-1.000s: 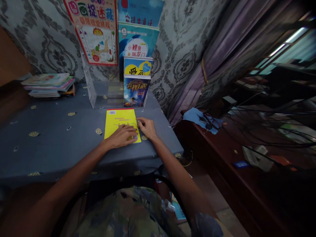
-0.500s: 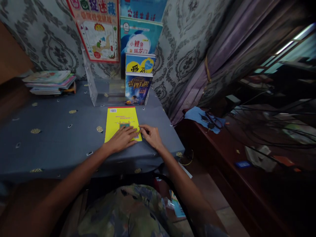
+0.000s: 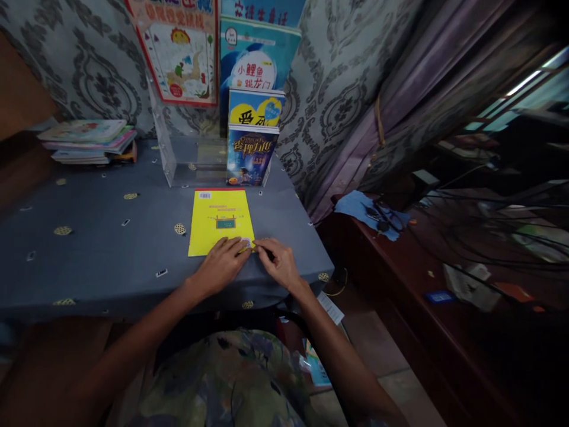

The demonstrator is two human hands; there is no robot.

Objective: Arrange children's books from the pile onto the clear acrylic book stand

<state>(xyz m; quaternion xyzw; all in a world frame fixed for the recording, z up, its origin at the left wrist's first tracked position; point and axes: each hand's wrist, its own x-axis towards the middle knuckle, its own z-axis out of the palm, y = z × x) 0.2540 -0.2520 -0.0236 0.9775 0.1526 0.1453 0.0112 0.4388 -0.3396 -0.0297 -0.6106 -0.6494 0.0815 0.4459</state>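
Observation:
A yellow book (image 3: pixel 220 220) lies flat on the grey tablecloth (image 3: pixel 111 249), back cover up with a barcode at its far left corner. My left hand (image 3: pixel 221 265) rests on the near edge of the yellow book, fingers bent and pressed on its near right corner. My right hand (image 3: pixel 279 262) sits beside it on the cloth, its fingertips pinching at that same corner. Whether the corner is lifted I cannot tell.
A clear acrylic stand (image 3: pixel 186 157) behind the yellow book holds upright books (image 3: pixel 249 148). Posters hang on the patterned wall. A stack of books (image 3: pixel 89 139) lies at the far left. A dark wooden desk (image 3: pixel 427 279) with cables and a blue cloth (image 3: pixel 362 210) stands to the right.
Both hands have slid toward me along the yellow book, from its middle and right edge to its near right corner. The book has stayed flat on the cloth.

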